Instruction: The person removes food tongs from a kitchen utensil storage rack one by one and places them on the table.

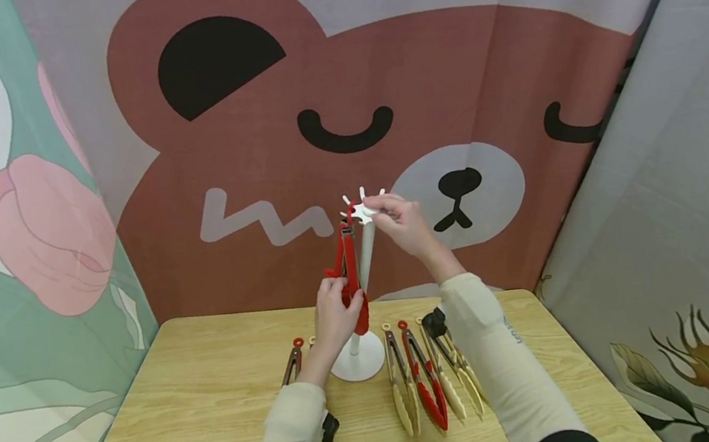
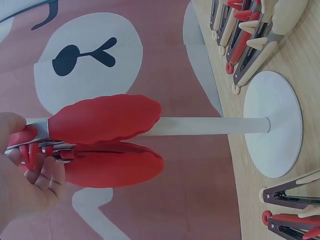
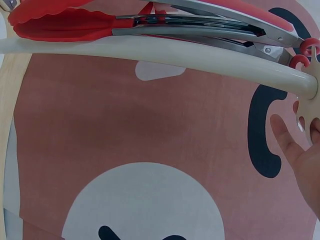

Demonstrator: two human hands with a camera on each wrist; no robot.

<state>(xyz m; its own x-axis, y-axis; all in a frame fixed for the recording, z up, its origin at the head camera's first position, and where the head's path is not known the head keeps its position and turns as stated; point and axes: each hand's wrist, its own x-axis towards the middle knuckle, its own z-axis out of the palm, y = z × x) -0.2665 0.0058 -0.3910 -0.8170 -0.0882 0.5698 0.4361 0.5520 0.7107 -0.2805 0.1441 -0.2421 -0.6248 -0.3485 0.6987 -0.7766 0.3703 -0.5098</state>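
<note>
My left hand (image 1: 335, 315) grips red-tipped tongs (image 1: 350, 255) by their lower arms, and they hang upright with the red heads down. In the left wrist view, the two scalloped red heads (image 2: 105, 117) stand slightly apart beside the white pole. At the top of the white stand (image 1: 368, 255), my right hand (image 1: 404, 226) pinches the edge of the pronged disc (image 1: 362, 212). The tongs' red end loop (image 3: 310, 46) is at one prong of that disc in the right wrist view. Part of the right hand's fingers is hidden behind the disc.
The stand's round white base (image 1: 358, 362) rests on the wooden table (image 1: 215, 388). Right of it lie several tongs, cream-tipped ones (image 1: 402, 386) and a red-tipped pair (image 1: 428, 383). More tongs (image 1: 292, 363) lie left, partly behind the left forearm. A bear-print curtain (image 1: 253, 264) hangs behind.
</note>
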